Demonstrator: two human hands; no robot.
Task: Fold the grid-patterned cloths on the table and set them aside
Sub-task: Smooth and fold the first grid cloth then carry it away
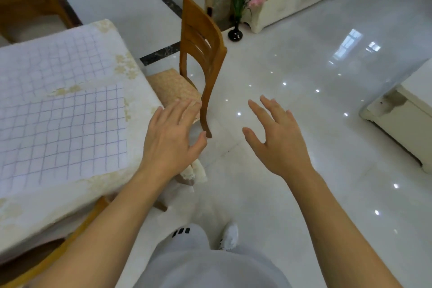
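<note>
Both arms were out, palms down! The left hand hung just off the table's right edge, fingers straight and close together, thumb apart, holding nothing. The right hand floated over the floor, fingers spread. Two grid-patterned cloths lay flat: the near cloth by the right edge, the far cloth behind it. A wooden chair stood beside the table.

Two white grid-patterned cloths, both flat, unfolded, on table. Near cloth: bluish grid lines, by table's front edge. Far cloth just behind it, fainter grid.
</note>
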